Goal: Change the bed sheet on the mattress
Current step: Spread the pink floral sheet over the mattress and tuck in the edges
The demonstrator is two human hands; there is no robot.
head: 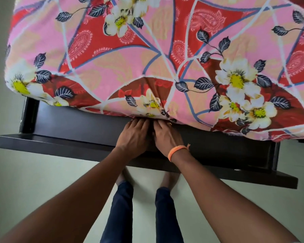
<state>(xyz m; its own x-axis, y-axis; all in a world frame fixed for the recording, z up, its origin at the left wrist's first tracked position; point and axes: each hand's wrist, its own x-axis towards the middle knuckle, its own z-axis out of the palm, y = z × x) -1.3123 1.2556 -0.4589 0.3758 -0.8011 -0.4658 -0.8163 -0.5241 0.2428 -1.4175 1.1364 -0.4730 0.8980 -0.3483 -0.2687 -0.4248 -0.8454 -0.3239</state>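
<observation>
A pink and red floral bed sheet covers the mattress and wraps down over its near edge. Both hands are side by side at the sheet's lower edge, where the cloth bunches into folds at the mattress underside. My left hand has its fingertips pushed under the mattress edge against the sheet. My right hand, with an orange band at the wrist, also reaches under the edge; its fingertips are hidden by the cloth. Whether either hand pinches the fabric cannot be seen.
A dark wooden bed frame runs under the mattress, with a flat ledge jutting toward me. My legs in dark trousers stand on a pale floor just below the ledge.
</observation>
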